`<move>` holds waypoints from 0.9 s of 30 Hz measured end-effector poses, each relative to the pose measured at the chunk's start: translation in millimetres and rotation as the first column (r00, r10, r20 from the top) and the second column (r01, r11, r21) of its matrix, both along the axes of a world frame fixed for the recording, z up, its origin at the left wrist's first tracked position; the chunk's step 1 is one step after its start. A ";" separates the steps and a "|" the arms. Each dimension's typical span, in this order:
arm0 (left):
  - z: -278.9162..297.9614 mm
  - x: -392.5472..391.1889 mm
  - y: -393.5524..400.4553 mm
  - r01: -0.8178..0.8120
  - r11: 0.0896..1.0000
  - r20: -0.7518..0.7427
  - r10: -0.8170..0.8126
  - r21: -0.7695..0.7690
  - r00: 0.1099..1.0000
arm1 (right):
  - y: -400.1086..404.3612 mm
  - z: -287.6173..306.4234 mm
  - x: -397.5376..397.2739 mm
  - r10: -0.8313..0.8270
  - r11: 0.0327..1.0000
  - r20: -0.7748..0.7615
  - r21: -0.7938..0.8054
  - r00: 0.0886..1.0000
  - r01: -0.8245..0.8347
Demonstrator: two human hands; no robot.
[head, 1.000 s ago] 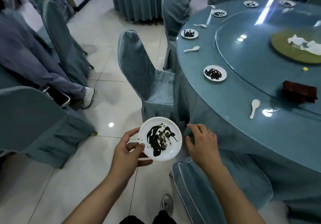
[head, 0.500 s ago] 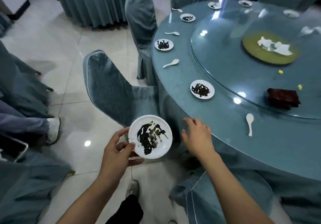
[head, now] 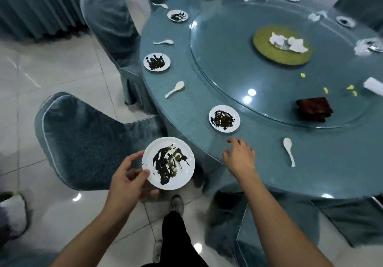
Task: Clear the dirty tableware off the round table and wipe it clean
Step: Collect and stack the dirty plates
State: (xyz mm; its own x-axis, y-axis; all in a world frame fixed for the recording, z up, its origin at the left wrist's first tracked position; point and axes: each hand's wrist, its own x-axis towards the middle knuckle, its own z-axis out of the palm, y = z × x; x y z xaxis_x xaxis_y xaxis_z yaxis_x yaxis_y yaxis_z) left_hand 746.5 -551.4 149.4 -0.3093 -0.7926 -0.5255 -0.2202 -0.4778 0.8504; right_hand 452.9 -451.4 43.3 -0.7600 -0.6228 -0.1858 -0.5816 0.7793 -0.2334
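Note:
My left hand grips a white plate smeared with dark sauce, held above the floor beside the round table. My right hand hovers open over the table's near edge, fingers relaxed. Just beyond it lies another dirty plate, and a white spoon lies to its right. Further round the rim sit a spoon, a dirty plate, a spoon and several more dirty plates.
A glass turntable carries a green mat with crumpled white tissues, a dark red box and yellow scraps. Covered chairs stand at my left and below my right arm. My shoe is on the tiled floor.
I have stepped closer along the table, so the view swung right. My right hand rose from the tablecloth's side to the table's edge. The left hand kept its plate.

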 end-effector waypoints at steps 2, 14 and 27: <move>-7.8 -11.1 -24.6 0.013 1.000 0.030 -0.013 -0.007 0.999 | -16.8 -15.4 -17.1 -0.082 0.996 0.034 -0.018 0.996 0.083; -19.1 -52.9 -123.4 0.087 0.996 0.079 -0.086 -0.014 0.993 | -89.0 -55.6 -81.9 -0.599 0.767 0.270 -0.078 0.754 0.637; -28.4 -28.8 -222.5 0.292 0.956 -0.013 -0.292 0.026 0.956 | -127.2 -14.6 -19.1 -0.590 0.458 0.518 -0.417 0.619 0.785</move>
State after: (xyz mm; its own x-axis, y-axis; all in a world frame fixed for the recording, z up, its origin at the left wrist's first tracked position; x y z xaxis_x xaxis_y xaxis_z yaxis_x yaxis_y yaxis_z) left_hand 717.7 -773.9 121.0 -0.5301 -0.6525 -0.5415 -0.3456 -0.4169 0.8407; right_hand 433.8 -578.6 28.7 -0.9613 0.0397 -0.2728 0.2496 0.5451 -0.8003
